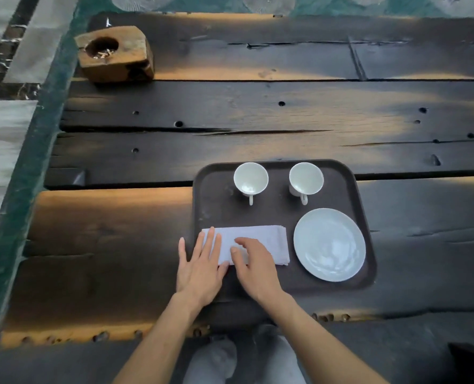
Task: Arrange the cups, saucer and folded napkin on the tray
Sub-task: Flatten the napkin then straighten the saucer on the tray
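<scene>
A dark brown tray (274,214) lies on the wooden table. Two white cups stand upright along its far side, the left cup (250,180) and the right cup (305,180), both with handles pointing towards me. A white saucer (329,244) sits in the tray's near right corner. A folded white napkin (260,239) lies in the near left part of the tray. My left hand (201,268) rests flat with straight fingers on the napkin's left end. My right hand (254,266) has bent fingers whose tips press on the napkin's middle.
A wooden block ashtray (115,54) stands at the table's far left corner. The table's left edge (22,195) borders a green strip and pale floor. Dark planks with holes and cracks stretch beyond the tray. My knees (244,361) show below the near edge.
</scene>
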A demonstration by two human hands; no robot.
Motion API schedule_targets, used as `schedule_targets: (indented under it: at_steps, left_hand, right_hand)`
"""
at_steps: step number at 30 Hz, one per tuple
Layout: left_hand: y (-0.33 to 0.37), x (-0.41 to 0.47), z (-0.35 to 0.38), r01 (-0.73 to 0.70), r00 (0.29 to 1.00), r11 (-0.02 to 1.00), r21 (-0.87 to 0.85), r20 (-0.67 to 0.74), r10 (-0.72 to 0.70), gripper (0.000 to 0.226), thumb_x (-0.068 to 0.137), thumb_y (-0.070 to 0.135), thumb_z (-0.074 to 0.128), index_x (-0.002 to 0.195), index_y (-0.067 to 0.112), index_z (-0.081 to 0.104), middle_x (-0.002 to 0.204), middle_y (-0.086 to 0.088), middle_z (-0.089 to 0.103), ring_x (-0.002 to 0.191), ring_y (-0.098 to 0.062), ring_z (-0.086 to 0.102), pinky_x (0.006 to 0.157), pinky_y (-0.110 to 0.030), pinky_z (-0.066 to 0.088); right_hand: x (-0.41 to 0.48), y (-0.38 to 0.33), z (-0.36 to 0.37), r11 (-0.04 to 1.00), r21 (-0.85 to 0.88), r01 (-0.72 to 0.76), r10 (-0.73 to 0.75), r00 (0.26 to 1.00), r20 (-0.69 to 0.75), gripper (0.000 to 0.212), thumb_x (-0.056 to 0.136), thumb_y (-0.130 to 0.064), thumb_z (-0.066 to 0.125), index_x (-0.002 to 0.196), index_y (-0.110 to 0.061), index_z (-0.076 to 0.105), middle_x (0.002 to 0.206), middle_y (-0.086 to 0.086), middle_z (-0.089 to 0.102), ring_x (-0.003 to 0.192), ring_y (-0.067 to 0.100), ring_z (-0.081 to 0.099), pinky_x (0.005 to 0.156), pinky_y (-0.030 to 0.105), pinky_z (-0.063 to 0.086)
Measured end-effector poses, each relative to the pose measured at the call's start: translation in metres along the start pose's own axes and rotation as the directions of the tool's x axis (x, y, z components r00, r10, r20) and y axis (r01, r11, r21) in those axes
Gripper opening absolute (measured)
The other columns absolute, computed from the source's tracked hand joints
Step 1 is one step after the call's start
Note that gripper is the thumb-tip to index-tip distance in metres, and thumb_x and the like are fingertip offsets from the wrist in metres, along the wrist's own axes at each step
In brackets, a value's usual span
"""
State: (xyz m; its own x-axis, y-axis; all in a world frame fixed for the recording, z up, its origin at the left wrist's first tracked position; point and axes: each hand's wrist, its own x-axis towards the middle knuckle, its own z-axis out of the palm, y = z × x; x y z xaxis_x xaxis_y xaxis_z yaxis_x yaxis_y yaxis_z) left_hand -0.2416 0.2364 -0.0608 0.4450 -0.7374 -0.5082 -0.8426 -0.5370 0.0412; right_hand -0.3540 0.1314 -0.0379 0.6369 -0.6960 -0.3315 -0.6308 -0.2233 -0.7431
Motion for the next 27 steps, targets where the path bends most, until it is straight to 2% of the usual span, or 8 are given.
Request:
schedule_targets:
  at_steps: [2, 5, 8, 10, 12, 15, 21, 27]
  left_hand:
    - [-0.009, 0.003, 0.008, -0.043, 0.999, 0.999, 0.018, 0.003, 0.043, 0.075, 0.096, 0.048, 0.008, 0.163, 0.015, 0.010, 0.172, -0.007, 0.000, 0.159, -0.024, 0.002, 0.120, -0.065, -0.004]
    - [-0.009, 0.002, 0.014, -0.119, 0.992, 0.988, 0.095, 0.041, 0.116, 0.081, 0.101, 0.052, 0.024, 0.158, 0.021, -0.024, 0.163, -0.007, -0.036, 0.152, -0.026, -0.033, 0.116, -0.069, -0.019]
    - [-0.010, 0.004, 0.014, -0.137, 0.991, 0.986, 0.091, 0.011, 0.137, 0.084, 0.101, 0.054, 0.026, 0.156, 0.021, -0.029, 0.162, -0.008, -0.039, 0.150, -0.026, -0.036, 0.115, -0.069, -0.020]
    - [-0.013, 0.005, 0.018, -0.131, 0.991, 0.989, 0.072, -0.014, 0.132, 0.076, 0.098, 0.051, 0.009, 0.158, 0.019, -0.025, 0.164, -0.007, -0.037, 0.151, -0.024, -0.034, 0.115, -0.069, -0.020]
    - [-0.017, 0.007, 0.023, -0.123, 0.991, 0.990, 0.064, -0.050, 0.126, 0.077, 0.089, 0.047, -0.007, 0.160, 0.018, -0.017, 0.166, -0.006, -0.030, 0.155, -0.022, -0.025, 0.116, -0.068, -0.016]
    - [-0.018, 0.009, 0.029, -0.112, 0.988, 0.994, -0.002, -0.107, 0.111, 0.072, 0.098, 0.050, 0.002, 0.161, 0.016, 0.002, 0.172, -0.007, -0.003, 0.159, -0.020, -0.002, 0.120, -0.066, -0.008]
    - [-0.016, 0.008, 0.028, -0.103, 0.988, 0.994, 0.020, -0.110, 0.105, 0.070, 0.099, 0.051, -0.004, 0.159, 0.018, -0.019, 0.167, -0.003, -0.028, 0.154, -0.017, -0.025, 0.119, -0.065, -0.016]
    - [-0.018, 0.009, 0.033, -0.089, 0.982, 0.995, 0.040, -0.162, 0.094, 0.073, 0.100, 0.054, 0.001, 0.162, 0.016, -0.001, 0.170, -0.005, -0.014, 0.156, -0.019, -0.014, 0.120, -0.067, -0.011]
  right_hand:
    - [0.006, -0.012, 0.022, 0.991, -0.049, 0.127, -0.125, 0.991, 0.048, 0.040, 0.105, -0.039, 0.040, 0.137, -0.020, 0.054, 0.141, -0.002, 0.056, 0.132, 0.012, 0.046, 0.114, 0.034, 0.034]
    - [0.018, -0.017, 0.049, 0.929, -0.260, 0.262, -0.212, 0.956, 0.204, 0.059, 0.105, -0.047, 0.020, 0.157, -0.020, 0.024, 0.167, 0.002, 0.017, 0.154, 0.017, 0.007, 0.125, 0.040, 0.006]
    - [0.029, -0.004, 0.062, 0.856, -0.441, 0.270, -0.173, 0.953, 0.249, 0.069, 0.102, -0.055, 0.010, 0.161, -0.020, 0.006, 0.169, -0.001, -0.004, 0.154, 0.014, -0.013, 0.124, 0.048, -0.006]
    - [0.031, 0.007, 0.062, 0.831, -0.496, 0.251, -0.155, 0.961, 0.227, 0.073, 0.100, -0.060, 0.003, 0.161, -0.019, 0.001, 0.168, 0.000, -0.010, 0.153, 0.014, -0.018, 0.123, 0.048, -0.009]
    - [0.030, 0.021, 0.055, 0.790, -0.566, 0.236, -0.149, 0.969, 0.196, 0.077, 0.096, -0.063, -0.006, 0.160, -0.020, -0.003, 0.167, 0.001, -0.016, 0.153, 0.017, -0.020, 0.122, 0.048, -0.014]
    - [0.025, 0.049, 0.029, 0.753, -0.628, 0.196, -0.126, 0.980, 0.154, 0.073, 0.097, -0.063, -0.001, 0.160, -0.026, -0.006, 0.167, 0.003, -0.017, 0.153, 0.022, -0.018, 0.122, 0.048, -0.013]
    - [0.020, 0.074, 0.002, 0.734, -0.649, 0.200, -0.147, 0.980, 0.136, 0.073, 0.098, -0.066, 0.011, 0.161, -0.028, 0.011, 0.168, 0.010, 0.000, 0.155, 0.028, 0.000, 0.124, 0.045, 0.002]
    - [0.014, 0.091, -0.013, 0.672, -0.704, 0.228, -0.176, 0.973, 0.147, 0.072, 0.101, -0.061, 0.024, 0.160, -0.021, 0.016, 0.168, 0.014, 0.007, 0.154, 0.031, 0.011, 0.123, 0.046, 0.010]
